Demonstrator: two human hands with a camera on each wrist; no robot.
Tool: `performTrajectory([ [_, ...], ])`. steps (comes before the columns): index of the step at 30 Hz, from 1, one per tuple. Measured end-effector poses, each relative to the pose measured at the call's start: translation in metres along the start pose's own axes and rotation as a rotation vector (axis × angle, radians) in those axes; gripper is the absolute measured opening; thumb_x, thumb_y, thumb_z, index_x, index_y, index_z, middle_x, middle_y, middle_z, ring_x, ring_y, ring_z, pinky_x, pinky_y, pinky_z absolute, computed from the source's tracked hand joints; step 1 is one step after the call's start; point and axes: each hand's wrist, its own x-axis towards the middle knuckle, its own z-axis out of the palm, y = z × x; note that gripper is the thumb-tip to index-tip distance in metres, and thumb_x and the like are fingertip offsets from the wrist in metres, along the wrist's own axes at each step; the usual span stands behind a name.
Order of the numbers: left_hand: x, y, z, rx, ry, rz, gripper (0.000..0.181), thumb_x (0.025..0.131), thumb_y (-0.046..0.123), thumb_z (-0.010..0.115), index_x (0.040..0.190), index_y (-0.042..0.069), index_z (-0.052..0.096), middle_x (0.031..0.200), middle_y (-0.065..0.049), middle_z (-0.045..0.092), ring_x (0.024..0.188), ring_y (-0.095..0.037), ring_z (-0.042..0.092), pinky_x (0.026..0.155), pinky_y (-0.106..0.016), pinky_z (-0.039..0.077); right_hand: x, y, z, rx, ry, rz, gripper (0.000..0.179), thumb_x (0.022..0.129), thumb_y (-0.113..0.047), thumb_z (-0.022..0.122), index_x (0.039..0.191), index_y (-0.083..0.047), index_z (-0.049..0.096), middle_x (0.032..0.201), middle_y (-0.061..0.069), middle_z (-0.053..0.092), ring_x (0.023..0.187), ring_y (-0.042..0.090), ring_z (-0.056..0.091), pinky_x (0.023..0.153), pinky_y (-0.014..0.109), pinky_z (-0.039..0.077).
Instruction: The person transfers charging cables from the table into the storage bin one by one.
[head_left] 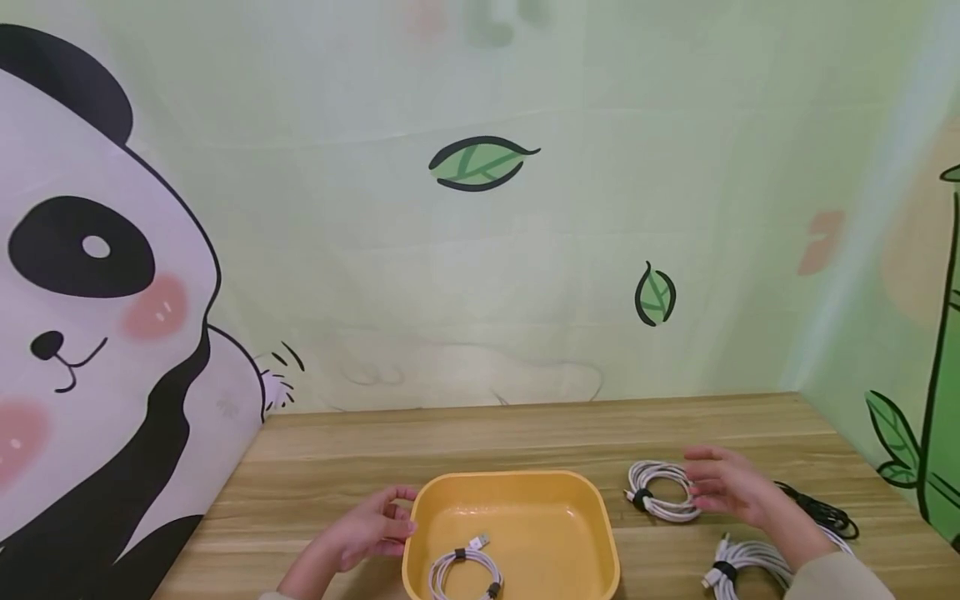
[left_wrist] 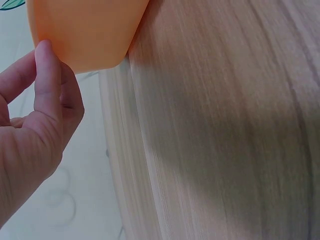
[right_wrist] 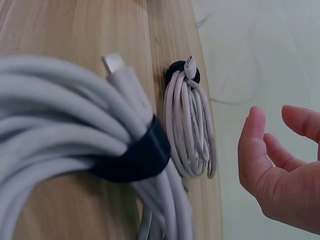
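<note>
In the head view, a yellow plastic tray (head_left: 517, 477) stands at the table's front, with a small white USB cable coil (head_left: 498, 567) inside. My left hand (head_left: 372, 527) grips the tray's left rim; in the left wrist view its thumb (left_wrist: 46, 70) lies against the outer wall (left_wrist: 95, 35). Over the right edge of a white cable coil (head_left: 641, 477), bound by a black strap, hovers my right hand (head_left: 731, 485). The right wrist view shows its bent fingers apart from that coil (right_wrist: 187, 125), holding nothing.
A thicker white cable coil (head_left: 750, 554) lies near the right forearm, partly beneath it. Behind the right wrist is a black cable bundle (head_left: 825, 510). The wooden table (head_left: 525, 433) ends at a printed panda backdrop (head_left: 480, 275).
</note>
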Motion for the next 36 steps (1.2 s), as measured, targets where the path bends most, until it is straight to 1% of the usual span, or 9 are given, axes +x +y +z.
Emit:
performTrajectory([
  [4,0.000,-0.001,0.000,0.002,0.004,0.000,0.050,0.083,0.003,0.055,0.125,-0.004,0.030,0.085,-0.005,0.046,0.071,-0.012,0.053,0.060,-0.022,0.049,0.000,0.004,-0.005,-0.021,0.031,0.013,0.054,0.085,-0.006,0.050,0.128,0.011,0.022,0.083,0.000,0.055,0.070,0.011,0.057,0.064,0.026,0.053],
  [9,0.000,0.000,0.000,0.002,0.007,-0.005,0.049,0.083,0.003,0.055,0.125,-0.004,0.030,0.085,-0.005,0.046,0.071,-0.012,0.053,0.061,-0.022,0.049,0.001,0.009,-0.010,-0.046,0.055,0.022,0.057,0.085,-0.006,0.051,0.129,0.012,0.020,0.086,0.003,0.054,0.072,0.013,0.056,0.065,0.027,0.052],
  [14,-0.001,0.000,0.000,0.005,0.007,-0.007,0.049,0.083,0.003,0.055,0.125,-0.004,0.030,0.086,-0.005,0.046,0.071,-0.012,0.053,0.060,-0.022,0.049,0.000,0.013,-0.013,-0.051,0.054,0.035,0.057,0.086,-0.006,0.049,0.129,0.013,0.018,0.083,0.001,0.054,0.071,0.012,0.056,0.064,0.027,0.052],
  [24,-0.001,0.000,0.000,0.005,0.003,-0.002,0.049,0.083,0.003,0.055,0.125,-0.004,0.030,0.086,-0.005,0.046,0.071,-0.012,0.053,0.060,-0.022,0.049,-0.001,0.021,-0.018,-0.027,0.085,0.055,0.060,0.085,-0.006,0.049,0.131,0.013,0.015,0.080,0.000,0.056,0.069,0.012,0.056,0.064,0.026,0.052],
  [29,-0.001,0.000,0.000,0.005,0.003,-0.006,0.049,0.083,0.003,0.055,0.125,-0.004,0.030,0.086,-0.005,0.046,0.070,-0.011,0.053,0.060,-0.021,0.049,0.002,0.026,-0.020,-0.003,0.128,0.081,0.058,0.085,-0.005,0.049,0.131,0.012,0.017,0.075,0.000,0.056,0.066,0.011,0.056,0.063,0.027,0.052],
  [36,-0.001,0.000,0.000,0.004,0.003,-0.007,0.049,0.083,0.003,0.055,0.125,-0.003,0.030,0.086,-0.005,0.045,0.071,-0.012,0.053,0.060,-0.022,0.049,0.004,0.030,-0.021,0.001,0.133,0.084,0.057,0.085,-0.005,0.048,0.128,0.013,0.017,0.072,-0.001,0.055,0.065,0.011,0.055,0.063,0.028,0.052],
])
